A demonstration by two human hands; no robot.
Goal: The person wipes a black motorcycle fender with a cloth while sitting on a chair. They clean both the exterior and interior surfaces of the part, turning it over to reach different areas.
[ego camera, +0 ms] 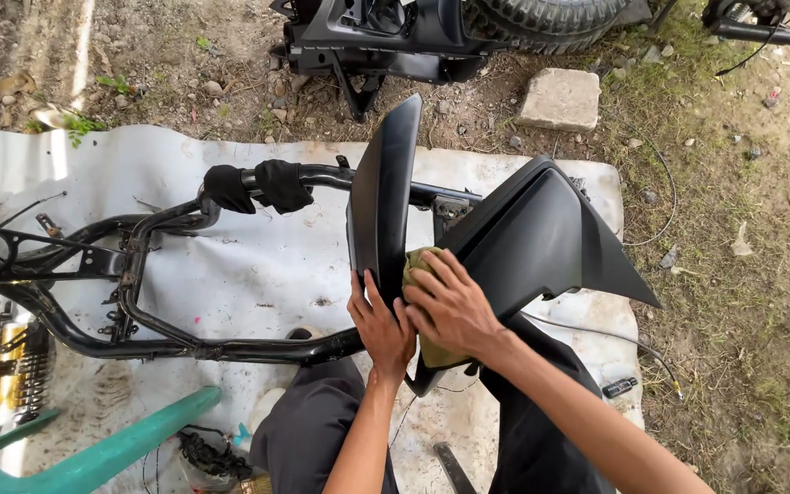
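Black frame tubes [185,348] left of fairing [541,238], bare sheet [258,274] between
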